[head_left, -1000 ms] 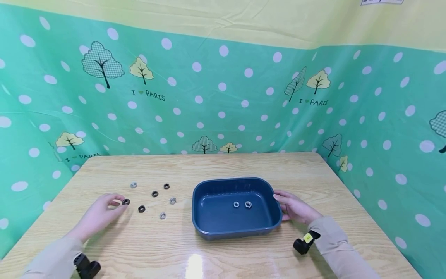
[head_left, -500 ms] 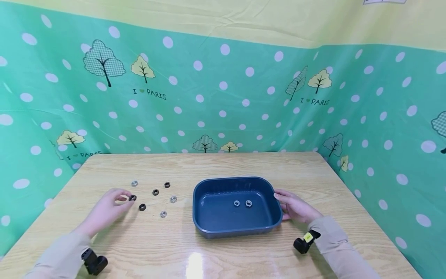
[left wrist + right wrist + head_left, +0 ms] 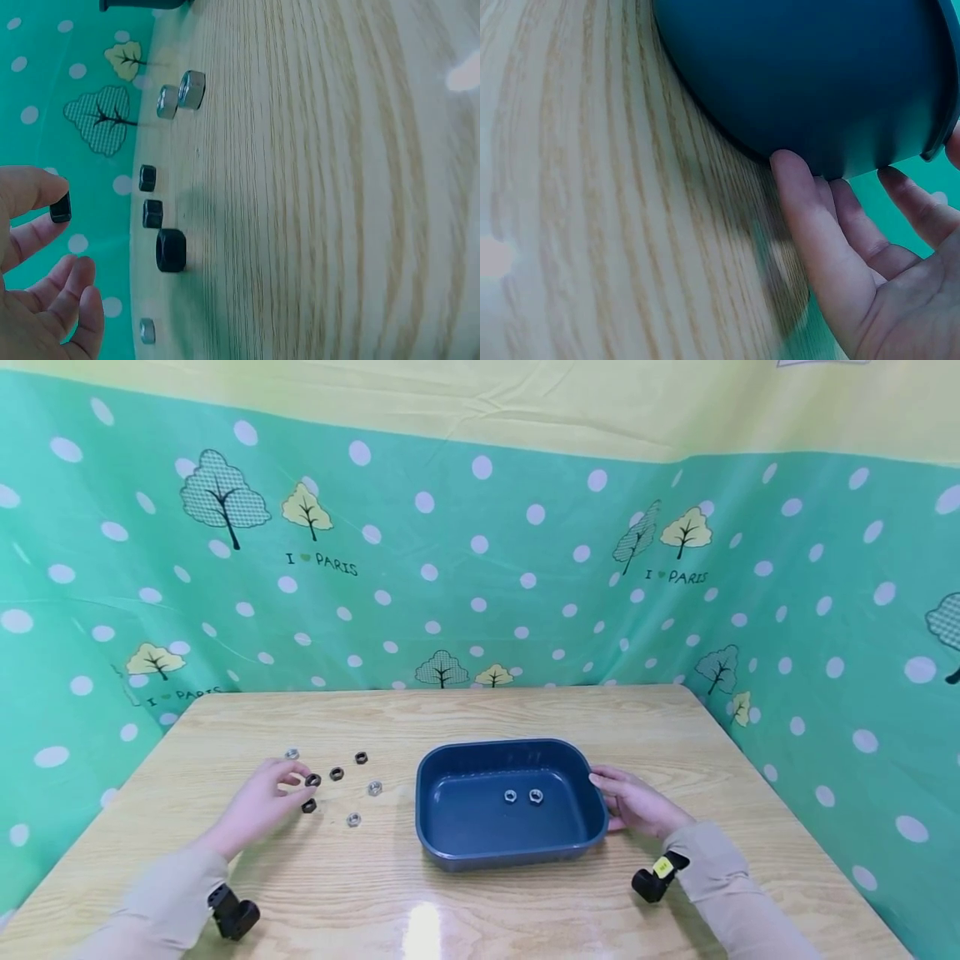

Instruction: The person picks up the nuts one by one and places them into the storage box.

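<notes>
Head view, table (image 3: 487,714): grained wood
Curtain (image 3: 457,585): dotted, 12 o'clock
Left hand (image 3: 261,802): pinching black nut (image 3: 61,208)
Right hand (image 3: 637,806): spread against rounded tray (image 3: 472,837)

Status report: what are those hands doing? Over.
Left hand holds black hex nut aloft. Right hand touches blue tray. Loose nuts lie between nut and tray.

Behind the table (image 3: 360,893) w/ pale wood grain there hangs a green cloth (image 3: 450,578), which continues also along the R side. It has many pale dots (image 3: 536,514), and its upper part is a yellow band (image 3: 420,402), a bit wrinkled nr the middle. Upper L is printed a big checked tree (image 3: 223,497), next to a small yellow tree (image 3: 304,506), w/ "PARIS" lettering (image 3: 336,564) below. Nr the table's front: a bright light reflection (image 3: 422,931).
</notes>
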Demonstrator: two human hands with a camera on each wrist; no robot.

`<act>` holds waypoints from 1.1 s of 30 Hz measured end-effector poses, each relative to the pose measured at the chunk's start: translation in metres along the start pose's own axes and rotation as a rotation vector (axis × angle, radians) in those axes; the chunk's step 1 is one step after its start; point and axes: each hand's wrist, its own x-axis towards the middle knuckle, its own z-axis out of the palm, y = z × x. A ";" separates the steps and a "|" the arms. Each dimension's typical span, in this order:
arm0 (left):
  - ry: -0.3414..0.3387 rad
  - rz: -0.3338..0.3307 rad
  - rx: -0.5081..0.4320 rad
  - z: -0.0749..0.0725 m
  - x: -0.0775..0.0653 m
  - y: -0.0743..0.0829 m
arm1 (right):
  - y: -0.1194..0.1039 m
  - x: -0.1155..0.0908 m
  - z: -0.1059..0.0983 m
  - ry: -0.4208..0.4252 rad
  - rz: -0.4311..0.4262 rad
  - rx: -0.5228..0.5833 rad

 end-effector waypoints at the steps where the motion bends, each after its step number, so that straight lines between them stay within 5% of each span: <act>1: -0.003 0.001 0.000 0.001 0.001 0.002 | -0.001 0.000 0.000 -0.001 -0.001 0.001; 33: -0.036 0.106 -0.087 0.039 0.043 0.064 | 0.001 0.000 -0.002 -0.009 0.001 -0.007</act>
